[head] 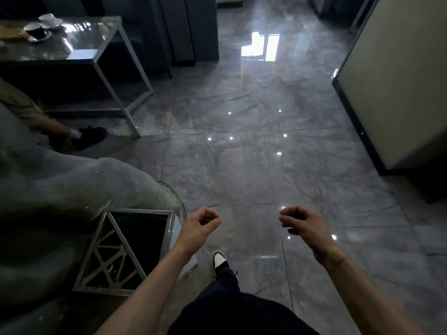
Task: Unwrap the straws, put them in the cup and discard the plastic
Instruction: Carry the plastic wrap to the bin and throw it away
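My left hand [202, 223] hangs in front of me over the grey floor, fingers curled loosely into a fist with nothing visible in them. My right hand [298, 222] is at the same height to the right, also curled shut and holding nothing that I can see. No straws, wrapper or bin show in this view. On the dark glossy table [79, 42] at the far left stand a dark cup on a saucer [36, 31] and white cups [49, 20].
Glossy grey tiled floor [254, 153] stretches ahead. A grey sofa arm [72, 189] and a small metal-framed side table [125, 250] lie to my left. Another person's leg and black shoe [89, 136] rest by the table. A beige wall [399, 81] stands at right. My shoe [220, 261] steps forward.
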